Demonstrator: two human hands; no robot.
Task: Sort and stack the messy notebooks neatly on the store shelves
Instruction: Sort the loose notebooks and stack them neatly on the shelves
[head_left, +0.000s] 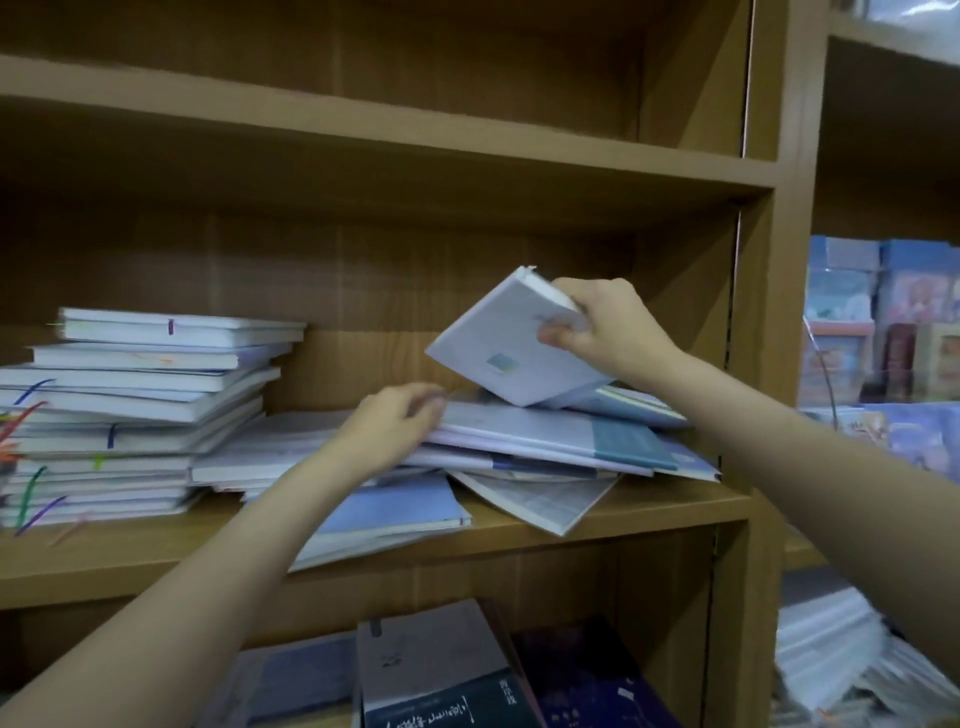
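Note:
A messy heap of pale notebooks (545, 441) sprawls across the right half of the middle wooden shelf (649, 512), some hanging over its front edge. My right hand (602, 332) grips a white notebook (498, 343) by its upper corner, tilted above the heap. My left hand (400, 421) rests with its fingers on the edge of the heap's top notebooks; it is blurred, so whether it grips them is unclear. A taller, fairly even stack of white notebooks (135, 410) with coloured ribbon markers stands at the shelf's left.
The shelf above (363, 130) holds nothing in view. Dark-covered books (441, 670) lie on the shelf below. A side panel (763, 312) separates a neighbouring unit with colourful packaged goods (883, 317) and plastic-wrapped stacks (831, 644).

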